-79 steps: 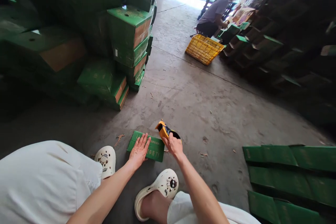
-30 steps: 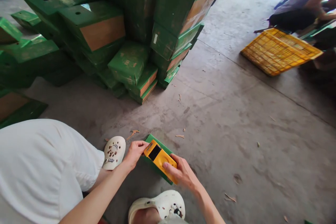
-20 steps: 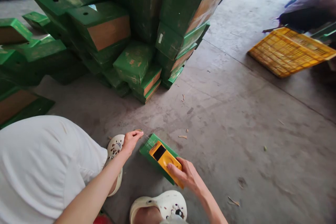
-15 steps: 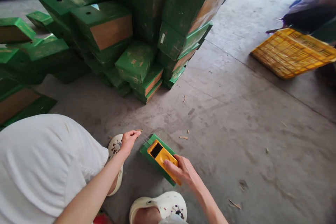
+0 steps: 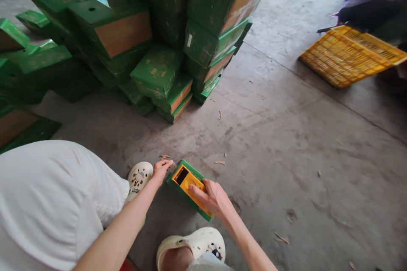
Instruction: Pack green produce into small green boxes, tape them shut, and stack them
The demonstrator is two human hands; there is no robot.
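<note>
My right hand is closed round the lower part of a yellow multimeter with a dark screen. The multimeter lies along the top of a small green box on the floor. At the box's upper left end, my left hand is closed in a pinch. A thin, clear strip shows faintly between its fingertips and the box; its exact kind is hard to tell. Most of the box's top is hidden under the multimeter and my right hand.
Stacked green cartons stand ahead and to the left. A yellow plastic crate lies tilted at right, beside a partly visible person. My white clogs flank the box. Dry scraps litter the concrete floor.
My left hand has come nearer the box's end. The multimeter and my right hand have shifted slightly up and left in view, as the whole view has also shifted.
</note>
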